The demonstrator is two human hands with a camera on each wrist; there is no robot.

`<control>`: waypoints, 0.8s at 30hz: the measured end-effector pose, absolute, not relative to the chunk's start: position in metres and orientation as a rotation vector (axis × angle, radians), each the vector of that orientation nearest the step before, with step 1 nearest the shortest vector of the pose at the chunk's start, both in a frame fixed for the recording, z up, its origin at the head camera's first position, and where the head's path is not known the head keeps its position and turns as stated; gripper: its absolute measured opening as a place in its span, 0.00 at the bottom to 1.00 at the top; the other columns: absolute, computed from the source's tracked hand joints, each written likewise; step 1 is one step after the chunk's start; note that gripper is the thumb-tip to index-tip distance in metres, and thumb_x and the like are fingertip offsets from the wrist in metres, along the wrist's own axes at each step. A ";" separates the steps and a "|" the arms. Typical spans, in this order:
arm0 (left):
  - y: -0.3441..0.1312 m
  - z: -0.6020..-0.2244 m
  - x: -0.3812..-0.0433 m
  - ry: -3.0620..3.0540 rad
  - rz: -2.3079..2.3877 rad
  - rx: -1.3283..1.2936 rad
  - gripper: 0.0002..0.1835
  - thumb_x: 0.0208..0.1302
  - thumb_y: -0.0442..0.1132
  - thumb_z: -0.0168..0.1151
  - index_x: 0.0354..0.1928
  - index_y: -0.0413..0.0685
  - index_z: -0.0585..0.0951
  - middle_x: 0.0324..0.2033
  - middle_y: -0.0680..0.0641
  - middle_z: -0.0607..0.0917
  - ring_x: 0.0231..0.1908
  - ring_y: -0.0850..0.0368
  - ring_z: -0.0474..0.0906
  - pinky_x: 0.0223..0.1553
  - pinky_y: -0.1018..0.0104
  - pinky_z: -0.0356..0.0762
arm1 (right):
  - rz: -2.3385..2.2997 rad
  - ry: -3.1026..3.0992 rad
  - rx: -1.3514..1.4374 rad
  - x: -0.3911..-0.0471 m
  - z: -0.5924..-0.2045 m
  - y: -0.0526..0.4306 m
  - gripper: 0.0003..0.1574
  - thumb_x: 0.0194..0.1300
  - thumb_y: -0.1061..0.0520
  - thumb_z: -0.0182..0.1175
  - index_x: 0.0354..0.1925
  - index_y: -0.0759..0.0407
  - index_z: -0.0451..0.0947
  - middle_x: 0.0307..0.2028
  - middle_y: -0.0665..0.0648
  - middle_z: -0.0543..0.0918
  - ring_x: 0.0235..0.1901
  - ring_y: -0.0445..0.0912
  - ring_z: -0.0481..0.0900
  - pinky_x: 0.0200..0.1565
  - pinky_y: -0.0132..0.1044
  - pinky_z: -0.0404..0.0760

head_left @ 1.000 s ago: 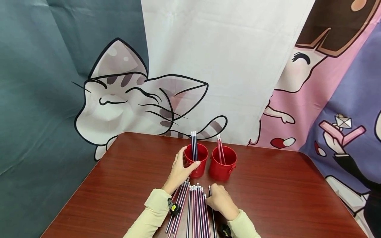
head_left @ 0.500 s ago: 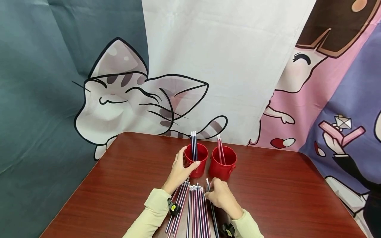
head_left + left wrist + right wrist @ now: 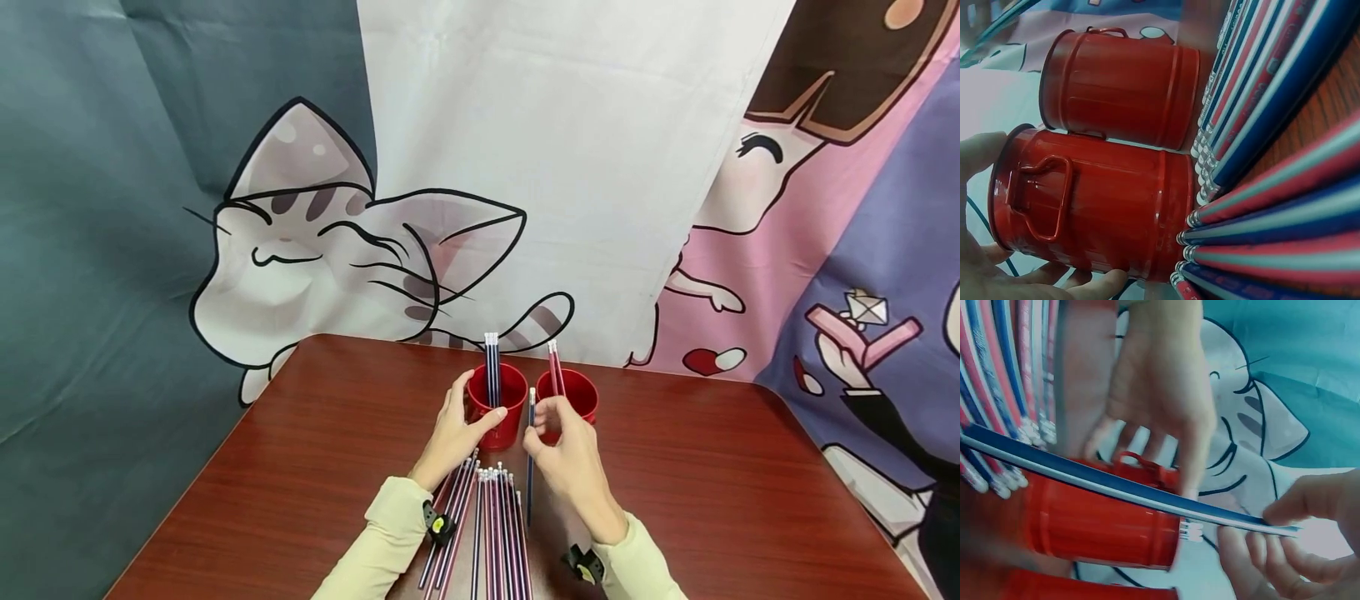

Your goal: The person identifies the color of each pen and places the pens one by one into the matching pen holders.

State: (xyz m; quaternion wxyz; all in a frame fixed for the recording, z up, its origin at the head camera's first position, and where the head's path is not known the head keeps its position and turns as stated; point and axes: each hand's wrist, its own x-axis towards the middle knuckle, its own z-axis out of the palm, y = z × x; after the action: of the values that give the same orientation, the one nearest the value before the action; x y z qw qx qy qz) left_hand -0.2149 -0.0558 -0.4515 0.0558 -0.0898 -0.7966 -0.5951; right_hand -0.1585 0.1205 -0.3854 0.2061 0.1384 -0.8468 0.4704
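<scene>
My left hand (image 3: 450,433) holds the left red bucket (image 3: 507,432), thumb on the near side of the rim and fingers around the far-left side. Several blue-striped pencils (image 3: 492,371) stand in it, eraser ends up. In my right hand (image 3: 573,462) a blue-and-white striped pencil (image 3: 530,492) is pinched near its eraser end; it hangs nearly upright above the table, in front of the gap between the buckets. The right red bucket (image 3: 587,402), partly hidden behind my right hand, has a few red-striped pencils (image 3: 555,371) leaning in it.
Red-striped and blue-striped pencils (image 3: 501,533) lie mixed in front of the buckets, erasers pointing away from me. A second, slanting group (image 3: 453,521) lies partly under my left wrist. Behind the brown table (image 3: 712,483) hangs a cartoon-printed cloth (image 3: 562,167).
My right hand has lifted the blue-striped pencil off the table beside the pile and carried it up and forward to the buckets. My left hand stays on the left bucket.
</scene>
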 end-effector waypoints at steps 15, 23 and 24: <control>-0.056 -0.453 -0.215 -2.421 -1.793 -0.254 0.42 0.53 0.59 0.62 0.67 0.66 0.54 0.59 0.53 0.65 0.57 0.53 0.64 0.54 0.48 0.70 | 1.234 -2.096 0.571 -0.191 -0.332 0.114 0.13 0.55 0.65 0.59 0.41 0.60 0.72 0.32 0.53 0.78 0.30 0.41 0.75 0.27 0.31 0.78; -0.054 -0.450 -0.214 -2.421 -1.817 -0.246 0.42 0.53 0.58 0.63 0.67 0.65 0.53 0.59 0.49 0.64 0.57 0.51 0.64 0.54 0.47 0.69 | 1.237 -2.022 0.603 -0.214 -0.312 0.111 0.12 0.56 0.64 0.58 0.41 0.60 0.72 0.34 0.53 0.78 0.32 0.41 0.78 0.28 0.29 0.79; -0.053 -0.450 -0.214 -2.425 -1.823 -0.245 0.43 0.53 0.58 0.63 0.67 0.65 0.52 0.59 0.49 0.63 0.57 0.51 0.64 0.54 0.47 0.69 | 1.234 -2.012 0.604 -0.217 -0.311 0.111 0.13 0.56 0.64 0.58 0.41 0.60 0.72 0.33 0.53 0.78 0.32 0.41 0.78 0.28 0.29 0.79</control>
State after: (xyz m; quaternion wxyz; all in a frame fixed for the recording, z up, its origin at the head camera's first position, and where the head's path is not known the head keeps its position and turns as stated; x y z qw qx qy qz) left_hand -0.2142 -0.0533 -0.4501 0.0490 -0.0804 -0.7958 -0.5982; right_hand -0.2170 0.1114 -0.3105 0.3453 0.2326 -0.7751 0.4752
